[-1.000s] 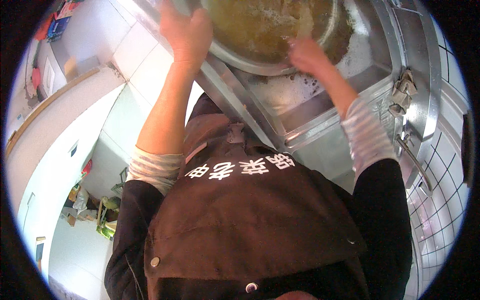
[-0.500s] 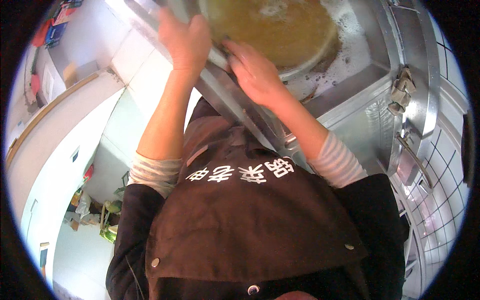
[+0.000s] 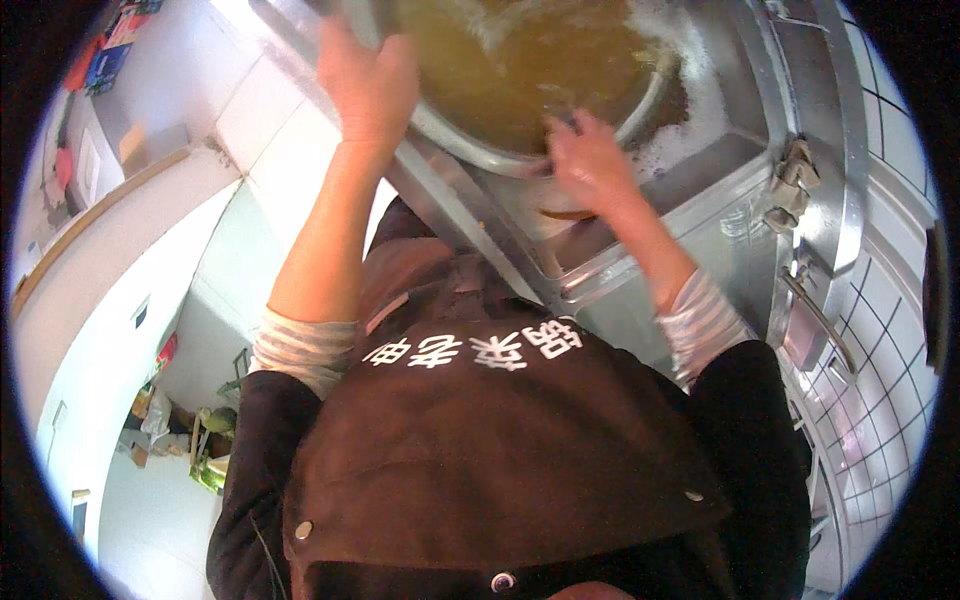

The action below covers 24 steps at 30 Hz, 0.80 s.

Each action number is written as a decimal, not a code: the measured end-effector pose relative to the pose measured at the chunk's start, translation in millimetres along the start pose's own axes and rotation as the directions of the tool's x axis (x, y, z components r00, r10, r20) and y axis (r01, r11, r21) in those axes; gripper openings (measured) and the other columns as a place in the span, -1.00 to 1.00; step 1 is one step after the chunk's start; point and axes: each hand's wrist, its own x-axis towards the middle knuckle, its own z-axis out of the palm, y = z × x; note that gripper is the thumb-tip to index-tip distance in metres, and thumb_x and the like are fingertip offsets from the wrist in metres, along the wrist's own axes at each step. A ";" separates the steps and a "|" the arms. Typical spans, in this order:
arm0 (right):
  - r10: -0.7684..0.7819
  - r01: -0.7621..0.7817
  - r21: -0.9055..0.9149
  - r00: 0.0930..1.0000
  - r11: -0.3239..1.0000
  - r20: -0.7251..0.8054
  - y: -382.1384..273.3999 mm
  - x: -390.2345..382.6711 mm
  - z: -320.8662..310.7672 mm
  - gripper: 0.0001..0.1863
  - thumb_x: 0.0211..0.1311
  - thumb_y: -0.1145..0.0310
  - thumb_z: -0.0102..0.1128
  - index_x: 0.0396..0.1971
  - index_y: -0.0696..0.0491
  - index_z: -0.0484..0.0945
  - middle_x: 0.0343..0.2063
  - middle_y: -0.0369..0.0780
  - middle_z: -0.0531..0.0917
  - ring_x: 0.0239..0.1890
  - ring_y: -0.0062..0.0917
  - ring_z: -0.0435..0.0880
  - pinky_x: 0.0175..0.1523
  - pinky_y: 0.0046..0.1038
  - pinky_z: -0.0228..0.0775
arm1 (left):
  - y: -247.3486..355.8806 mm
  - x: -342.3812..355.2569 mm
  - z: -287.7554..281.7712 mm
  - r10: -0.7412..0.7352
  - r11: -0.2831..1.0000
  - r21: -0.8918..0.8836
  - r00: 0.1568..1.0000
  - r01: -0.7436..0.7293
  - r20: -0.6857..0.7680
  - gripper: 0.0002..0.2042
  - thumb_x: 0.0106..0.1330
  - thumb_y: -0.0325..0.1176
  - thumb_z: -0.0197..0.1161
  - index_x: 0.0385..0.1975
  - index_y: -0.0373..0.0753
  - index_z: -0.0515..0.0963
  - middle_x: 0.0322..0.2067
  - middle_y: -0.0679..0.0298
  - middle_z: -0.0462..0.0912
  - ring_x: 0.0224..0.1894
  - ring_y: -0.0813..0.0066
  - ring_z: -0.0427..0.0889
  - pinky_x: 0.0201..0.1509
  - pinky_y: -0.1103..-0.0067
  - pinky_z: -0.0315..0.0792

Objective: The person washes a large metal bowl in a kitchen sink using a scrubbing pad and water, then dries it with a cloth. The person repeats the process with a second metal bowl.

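A large round metal pot point(image 3: 470, 150), holding cloudy yellow-brown liquid, sits in a stainless-steel sink point(image 3: 700, 185). My left hand point(image 3: 368, 85) is closed on the pot's left rim, its thumb on the inner side; the far fingers are blurred. At the near right part of the rim is my right hand point(image 3: 592, 160), fingers bent together around a small dark thing. What that thing is stays hidden between the fingertips. White suds point(image 3: 685, 120) lie in the sink to the right of the pot.
A crumpled grey-brown cloth point(image 3: 793, 188) hangs over the right sink ledge, above a curved metal pipe point(image 3: 825, 325). White tiles point(image 3: 890, 400) cover the right wall. Vegetables point(image 3: 212, 440) and bags lie on the floor at the left.
My right hand has moved right along the near rim, away from my left hand. More of the pot's near rim shows, and the liquid's surface has shifted. My left hand stays about where it was.
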 end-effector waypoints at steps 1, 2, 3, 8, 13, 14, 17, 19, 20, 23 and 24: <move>-0.032 0.021 0.134 0.997 0.991 0.077 -15.6 -4.3 -1.7 -0.62 0.36 0.19 -0.09 0.04 0.06 0.51 0.16 0.00 0.48 0.12 0.02 0.46 0.21 0.03 0.33 | 5.3 -3.7 -0.4 -0.033 0.999 -0.010 0.999 0.033 0.018 -0.64 0.03 -0.36 0.22 -0.18 -0.43 0.47 -0.34 -0.03 0.62 -0.24 0.13 0.61 -0.03 0.37 0.46; -0.122 0.122 0.232 0.992 0.965 -0.017 -29.9 -9.2 -0.3 -0.60 0.37 0.20 -0.10 0.06 0.08 0.49 0.17 0.03 0.47 0.11 0.04 0.46 0.21 0.00 0.34 | 10.8 -5.0 -3.1 -0.062 0.998 -0.015 0.997 0.063 0.036 -0.64 0.03 -0.36 0.22 -0.18 -0.43 0.47 -0.33 -0.03 0.62 -0.24 0.12 0.61 -0.03 0.36 0.46; -0.203 0.232 0.322 0.971 0.918 -0.123 -45.5 -13.2 0.6 -0.59 0.38 0.20 -0.11 0.09 0.10 0.48 0.17 0.06 0.46 0.09 0.06 0.47 0.21 -0.04 0.36 | 13.4 -0.9 -6.0 -0.086 0.996 -0.014 0.995 0.087 0.054 -0.64 0.03 -0.37 0.21 -0.17 -0.43 0.47 -0.32 -0.03 0.62 -0.23 0.12 0.61 -0.03 0.36 0.46; -0.061 0.060 0.451 0.998 0.891 -0.012 -70.0 -32.4 -27.6 -0.50 0.40 0.16 -0.05 0.30 -0.06 0.34 0.28 0.05 0.33 0.21 0.03 0.43 0.24 -0.06 0.33 | 2.5 3.7 -2.2 -0.080 0.994 0.083 0.994 0.074 0.075 -0.66 0.04 -0.39 0.20 -0.18 -0.42 0.47 -0.32 0.00 0.61 -0.23 0.18 0.61 -0.04 0.38 0.46; -0.135 0.143 -0.156 0.989 0.977 0.058 10.8 -32.1 -25.0 -0.43 0.21 0.20 0.17 0.26 -0.15 0.40 0.26 -0.03 0.35 0.13 -0.08 0.49 0.07 -0.15 0.43 | 5.8 2.6 -1.7 -0.120 0.993 0.029 0.989 0.118 0.082 -0.68 0.04 -0.40 0.21 -0.20 -0.41 0.46 -0.32 0.01 0.61 -0.23 0.21 0.60 -0.05 0.40 0.46; -0.167 0.177 -0.205 0.984 0.963 0.068 20.0 -27.8 -22.7 -0.45 0.19 0.23 0.18 0.24 -0.15 0.43 0.23 -0.04 0.37 0.09 -0.10 0.51 0.05 -0.17 0.43 | 2.8 3.7 -1.2 -0.097 0.995 0.034 0.992 0.094 0.083 -0.68 0.04 -0.40 0.21 -0.20 -0.40 0.46 -0.32 0.01 0.61 -0.23 0.21 0.60 -0.05 0.39 0.46; -0.249 0.254 -0.260 0.967 0.932 0.053 32.3 -12.4 -12.6 -0.50 0.15 0.31 0.22 0.15 -0.14 0.50 0.17 -0.07 0.43 -0.01 -0.14 0.55 0.00 -0.20 0.43 | 9.8 8.8 -4.3 -0.108 0.994 -0.021 0.987 0.111 0.118 -0.67 0.04 -0.41 0.24 -0.18 -0.39 0.45 -0.31 0.04 0.61 -0.22 0.24 0.60 -0.03 0.39 0.46; -0.279 0.276 -0.172 0.960 0.945 0.008 23.9 -12.5 -3.7 -0.54 0.13 0.36 0.23 0.10 -0.13 0.54 0.13 -0.08 0.47 -0.06 -0.15 0.57 -0.02 -0.19 0.42 | 18.1 -4.2 -10.1 -0.123 0.992 0.016 0.982 0.122 0.143 -0.65 0.05 -0.41 0.21 -0.15 -0.40 0.41 -0.27 -0.05 0.59 -0.17 0.08 0.59 -0.02 0.31 0.44; -0.277 0.276 -0.095 0.961 0.956 0.004 14.8 -13.9 1.1 -0.51 0.08 0.36 0.28 0.10 -0.13 0.54 0.13 -0.06 0.47 -0.06 -0.12 0.58 0.00 -0.20 0.43 | 23.3 -11.7 -12.3 -0.131 0.991 0.034 0.979 0.127 0.157 -0.64 0.06 -0.42 0.19 -0.13 -0.41 0.39 -0.25 -0.09 0.58 -0.15 -0.01 0.59 -0.01 0.27 0.43; -0.272 0.271 0.413 0.961 0.869 -0.058 -42.3 -6.4 -8.5 -0.42 0.03 0.39 0.28 0.15 -0.10 0.51 0.20 -0.03 0.43 0.10 -0.07 0.52 0.19 -0.18 0.36 | 27.6 -46.2 -11.8 -0.083 0.992 -0.083 0.990 0.092 0.111 -0.61 0.06 -0.40 0.21 -0.11 -0.40 0.38 -0.22 -0.13 0.58 -0.14 -0.02 0.60 -0.01 0.27 0.44; -0.258 0.215 0.602 0.966 0.769 -0.016 -56.7 0.0 -16.6 -0.37 0.01 0.39 0.27 0.20 -0.10 0.47 0.24 -0.01 0.41 0.18 -0.07 0.48 0.28 -0.18 0.31 | 22.1 -45.9 -8.4 -0.073 0.992 -0.098 0.995 0.080 0.068 -0.66 0.05 -0.41 0.20 -0.16 -0.40 0.40 -0.25 -0.12 0.60 -0.19 0.00 0.62 -0.07 0.28 0.46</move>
